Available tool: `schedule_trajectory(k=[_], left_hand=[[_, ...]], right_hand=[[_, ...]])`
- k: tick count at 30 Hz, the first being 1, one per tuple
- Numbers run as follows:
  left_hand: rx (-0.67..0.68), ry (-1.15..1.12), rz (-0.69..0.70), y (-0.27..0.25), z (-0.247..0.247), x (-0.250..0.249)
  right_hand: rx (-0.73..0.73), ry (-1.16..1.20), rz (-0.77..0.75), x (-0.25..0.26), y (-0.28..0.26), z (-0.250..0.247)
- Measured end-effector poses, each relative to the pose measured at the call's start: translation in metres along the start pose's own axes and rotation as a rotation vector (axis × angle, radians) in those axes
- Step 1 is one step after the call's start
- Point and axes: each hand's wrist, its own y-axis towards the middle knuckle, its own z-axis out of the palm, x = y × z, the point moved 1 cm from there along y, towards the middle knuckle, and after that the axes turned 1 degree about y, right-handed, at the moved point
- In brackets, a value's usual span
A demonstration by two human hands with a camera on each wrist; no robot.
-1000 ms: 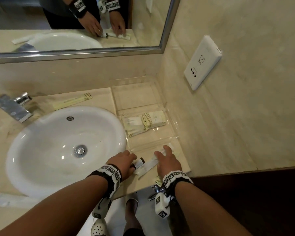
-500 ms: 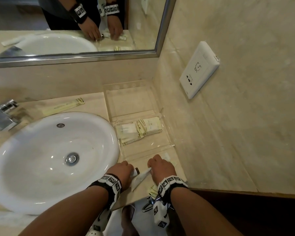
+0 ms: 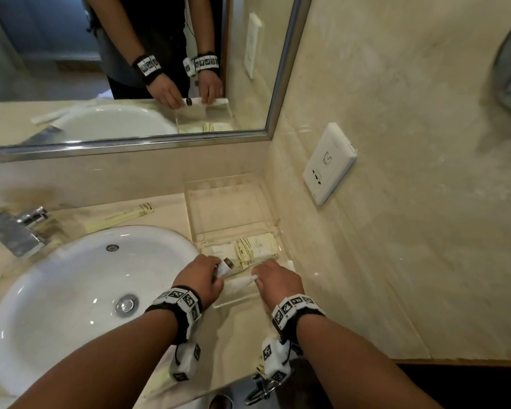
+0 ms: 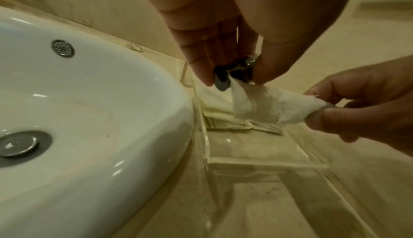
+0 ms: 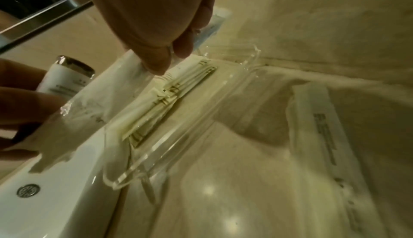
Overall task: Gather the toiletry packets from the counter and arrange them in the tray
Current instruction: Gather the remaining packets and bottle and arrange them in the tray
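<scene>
White packet point(image 3: 240, 284) is held between both hands over the near end of the clear tray point(image 3: 239, 302), above the tray floor; can't tell if it touches anything. Left hand point(image 3: 199, 281) has fingers curled around a small white bottle point(image 3: 225, 267) with a dark cap, and the packet's left end is caught in the same grip. Right hand point(image 3: 278, 283) pinches the packet's right end between thumb and fingertips point(image 4: 324, 116); other fingers loosely curled.

Tray sits on the counter point(image 3: 171, 211) in the corner, between the sink point(image 3: 71, 290) and the side wall. Mid tray: a stack of cream packets point(image 3: 254, 251) with striped ends, lying flat. Far section of the tray shows nothing in it.

Another long cream packet point(image 3: 121, 217) lies on the counter behind the sink, near the faucet point(image 3: 21, 231). One more wrapped packet point(image 5: 321, 135) lies on the counter right of the tray, against the wall.

Mirror point(image 3: 130, 69) above the counter, wall socket point(image 3: 329, 163) on the side wall.
</scene>
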Motion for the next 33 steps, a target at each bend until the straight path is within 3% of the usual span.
schedule_trajectory(k=[12,25,29,33], left_hand=[[-0.012,-0.05,-0.095,0.003,0.017,0.02],[0.038,-0.003,-0.066,0.018,0.021,0.011],[0.054,0.007,-0.065,0.02,0.022,0.007],[0.084,-0.03,-0.069,0.024,0.029,-0.004]], right_hand=[[0.242,-0.139,-0.002,-0.008,0.035,0.043],[0.394,-0.213,-0.065,-0.01,0.033,0.035],[0.258,-0.043,-0.017,-0.007,0.026,0.028],[0.102,0.374,0.185,-0.003,0.02,0.022]])
